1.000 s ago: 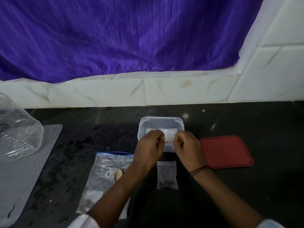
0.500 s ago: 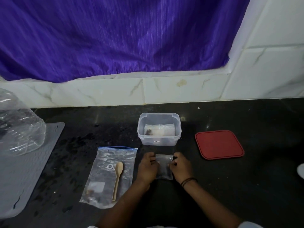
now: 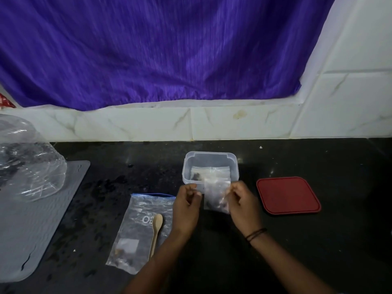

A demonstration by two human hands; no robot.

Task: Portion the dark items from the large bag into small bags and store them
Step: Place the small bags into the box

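A purple curtain (image 3: 148, 49) hung above the dark worktop (image 3: 318, 240). The large bag (image 3: 140, 232) lay flat there with a wooden spoon (image 3: 156, 232) on it, left of the hands. A red lid (image 3: 288, 195) lay right of the open clear container (image 3: 210, 166), which held a small bag. Just before it, the left hand (image 3: 186, 205) and right hand (image 3: 244, 205) each pinched a top corner of another small bag (image 3: 216, 196), dark items at its bottom.

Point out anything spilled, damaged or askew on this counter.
Little stands out. The grey mat has a small tear near its front edge. The red lid lies off the clear container, which fits mid-task. No spill is visible.
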